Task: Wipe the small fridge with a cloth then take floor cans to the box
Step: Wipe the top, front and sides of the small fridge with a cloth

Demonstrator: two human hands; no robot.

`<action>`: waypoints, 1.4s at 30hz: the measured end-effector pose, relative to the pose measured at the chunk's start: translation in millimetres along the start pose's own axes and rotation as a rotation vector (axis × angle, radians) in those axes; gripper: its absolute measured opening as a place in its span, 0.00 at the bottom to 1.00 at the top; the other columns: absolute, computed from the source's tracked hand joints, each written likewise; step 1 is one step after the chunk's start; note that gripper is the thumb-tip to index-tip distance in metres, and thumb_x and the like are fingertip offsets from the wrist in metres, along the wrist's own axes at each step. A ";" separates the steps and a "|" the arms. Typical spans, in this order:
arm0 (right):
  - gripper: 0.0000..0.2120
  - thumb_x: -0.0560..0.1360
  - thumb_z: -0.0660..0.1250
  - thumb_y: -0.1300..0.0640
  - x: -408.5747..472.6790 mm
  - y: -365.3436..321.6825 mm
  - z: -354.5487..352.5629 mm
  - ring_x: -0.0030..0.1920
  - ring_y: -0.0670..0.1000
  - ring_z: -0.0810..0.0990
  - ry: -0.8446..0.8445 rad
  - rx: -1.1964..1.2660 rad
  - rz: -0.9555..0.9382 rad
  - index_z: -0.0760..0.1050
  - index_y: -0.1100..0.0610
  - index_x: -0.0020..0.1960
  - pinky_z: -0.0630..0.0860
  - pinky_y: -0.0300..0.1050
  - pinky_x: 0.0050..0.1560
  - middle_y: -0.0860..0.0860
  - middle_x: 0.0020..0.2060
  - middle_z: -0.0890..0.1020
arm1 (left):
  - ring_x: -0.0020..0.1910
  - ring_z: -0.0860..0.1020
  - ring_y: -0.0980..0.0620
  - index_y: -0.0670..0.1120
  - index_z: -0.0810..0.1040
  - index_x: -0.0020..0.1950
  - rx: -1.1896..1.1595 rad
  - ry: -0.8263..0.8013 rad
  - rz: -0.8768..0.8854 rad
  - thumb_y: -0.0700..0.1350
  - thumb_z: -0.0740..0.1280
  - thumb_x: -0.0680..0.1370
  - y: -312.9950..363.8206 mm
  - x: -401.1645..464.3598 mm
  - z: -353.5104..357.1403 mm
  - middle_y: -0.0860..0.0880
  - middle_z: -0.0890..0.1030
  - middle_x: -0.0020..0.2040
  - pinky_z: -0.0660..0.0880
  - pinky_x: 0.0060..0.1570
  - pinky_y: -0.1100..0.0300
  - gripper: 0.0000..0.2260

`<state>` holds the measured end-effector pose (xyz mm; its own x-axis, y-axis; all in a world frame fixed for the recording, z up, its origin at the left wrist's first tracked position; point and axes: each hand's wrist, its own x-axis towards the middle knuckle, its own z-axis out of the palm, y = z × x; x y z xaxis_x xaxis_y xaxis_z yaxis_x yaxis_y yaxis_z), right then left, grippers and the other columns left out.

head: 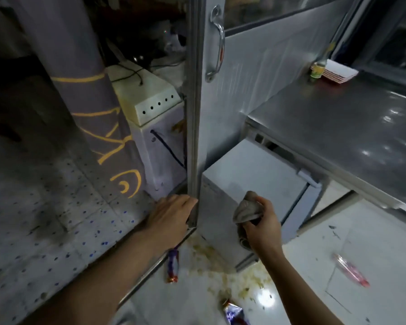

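The small white fridge (pixel 256 174) sits low under a steel counter. My right hand (pixel 261 227) grips a bunched grey cloth (pixel 247 208) against the fridge's front left side. My left hand (pixel 171 215) holds the bottom edge of a tall aluminium door (pixel 196 137), its fingers curled round the frame. Crushed cans lie on the white floor: a blue-and-red one (pixel 172 266) below my left wrist, another (pixel 234 313) at the bottom edge, and a red one (pixel 350 269), blurred, at the right.
A steel counter (pixel 338 127) overhangs the fridge, carrying a bottle (pixel 318 69) and stacked trays (pixel 338 71). A yellowish spill (pixel 232 270) spreads on the floor before the fridge. Left of the door stand a painted pillar (pixel 89 95) and a white box unit (pixel 155 127).
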<state>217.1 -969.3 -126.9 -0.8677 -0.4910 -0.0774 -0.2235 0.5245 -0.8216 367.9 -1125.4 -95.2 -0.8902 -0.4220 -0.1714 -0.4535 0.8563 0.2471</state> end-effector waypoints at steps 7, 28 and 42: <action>0.24 0.70 0.69 0.67 -22.1 0.6 58.8 0.41 0.44 0.74 0.193 0.020 0.146 0.70 0.55 0.64 0.68 0.26 0.34 0.46 0.47 0.76 | 0.71 0.60 0.50 0.47 0.55 0.75 0.035 -0.139 0.252 0.43 0.61 0.78 -60.6 56.8 21.3 0.49 0.60 0.74 0.61 0.67 0.53 0.27; 0.36 0.63 0.66 0.77 3.6 148.8 123.3 0.65 0.55 0.68 0.798 -0.300 0.044 0.67 0.57 0.68 0.71 0.48 0.61 0.56 0.64 0.71 | 0.69 0.64 0.41 0.43 0.68 0.69 0.145 0.248 0.595 0.39 0.72 0.66 -70.1 185.9 157.9 0.42 0.66 0.71 0.63 0.64 0.40 0.31; 0.32 0.74 0.62 0.46 84.2 275.9 146.4 0.62 0.62 0.66 1.115 -0.938 -0.347 0.58 0.57 0.73 0.63 0.54 0.58 0.59 0.72 0.62 | 0.64 0.69 0.40 0.43 0.70 0.67 -0.035 0.766 0.753 0.51 0.67 0.72 -38.9 249.3 264.7 0.43 0.72 0.66 0.60 0.61 0.34 0.26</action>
<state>147.4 -967.8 -442.7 -0.5009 -0.1396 0.8542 -0.3046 0.9522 -0.0230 174.9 -1185.1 -400.0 -0.7254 0.1261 0.6767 0.2328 0.9701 0.0688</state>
